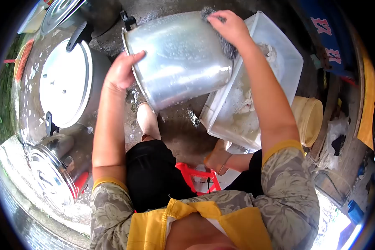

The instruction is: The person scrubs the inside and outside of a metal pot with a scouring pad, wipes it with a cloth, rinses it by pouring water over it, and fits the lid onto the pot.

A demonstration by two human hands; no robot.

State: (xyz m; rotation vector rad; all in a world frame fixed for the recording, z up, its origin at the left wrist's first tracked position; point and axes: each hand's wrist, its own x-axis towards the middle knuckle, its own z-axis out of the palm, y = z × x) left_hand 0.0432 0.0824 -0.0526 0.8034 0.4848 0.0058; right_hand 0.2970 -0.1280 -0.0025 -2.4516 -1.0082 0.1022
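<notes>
A large aluminium pot [181,58] is tipped on its side, its mouth to the left and its base to the right, with soapy drops over its wall. My left hand [122,70] grips the rim, thumb on the outer wall and the other fingers mostly hidden behind the edge. A black handle [129,21] sticks out at the rim's upper end. At the base end, my right hand [231,27] closes on a grey wire-wool scourer [228,46] that touches the pot. Beside and partly under the base stands a translucent plastic tub [293,62] with whitish cloth and cloudy water in it.
A lidded pot [64,83] stands at left, with a stack of lids [50,173] below and another pot [60,14] at upper left. A red plastic stool [200,178] is between my legs. Right of the tub is a yellowish bucket [310,121]. The floor [177,125] is wet.
</notes>
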